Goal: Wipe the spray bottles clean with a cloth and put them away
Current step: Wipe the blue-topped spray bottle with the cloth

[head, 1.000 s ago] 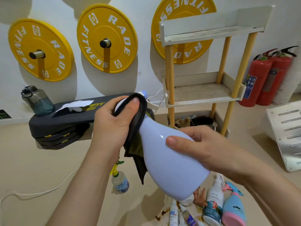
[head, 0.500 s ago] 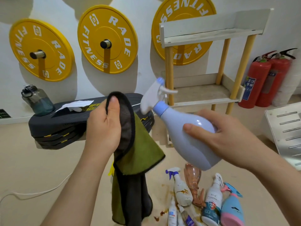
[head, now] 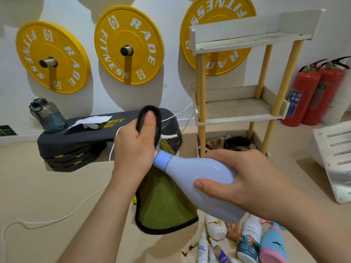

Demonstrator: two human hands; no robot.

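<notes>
One spray bottle [head: 191,173], pale blue, is held in mid-air at centre, above the floor, with its neck pointing to 10 o'clock. The right hand [head: 252,186] is wrapped round its wide base. The left hand [head: 133,147] is clenched on one green, black-edged cloth [head: 163,207], bunched over the spray head just past the blue collar [head: 161,160]. The rest of the cloth hangs toward 7 o'clock. The trigger itself is hidden under the cloth.

Likely hazards:
- The glossy body could slip from the single-handed hold at the base if the left hand rubs hard at the far end. It would then drop onto the cluster below.
- Pressure through the cloth could squeeze the hidden trigger and discharge liquid.
- Twisting could loosen the collar.
- The hanging cloth could trail into the brown stains [head: 190,247] at 6 o'clock and carry dirt back onto the bottle.

Counts, moving outward:
- At least six floor bottles [head: 248,242] lie or stand at 5 to 6 o'clock, some cut off by the frame edge.
- One three-tier rack [head: 237,118] stands at 1 o'clock, probably the storage place.
- Two fire extinguishers [head: 303,95] stand at 2 o'clock.
- Three yellow weight plates [head: 129,44] hang on the wall from 10 to 12 o'clock.
- One black pad stack [head: 85,137] sits at 9 o'clock and carries one water jug [head: 47,116].
- One white cable [head: 57,221] runs toward 8 o'clock.
</notes>
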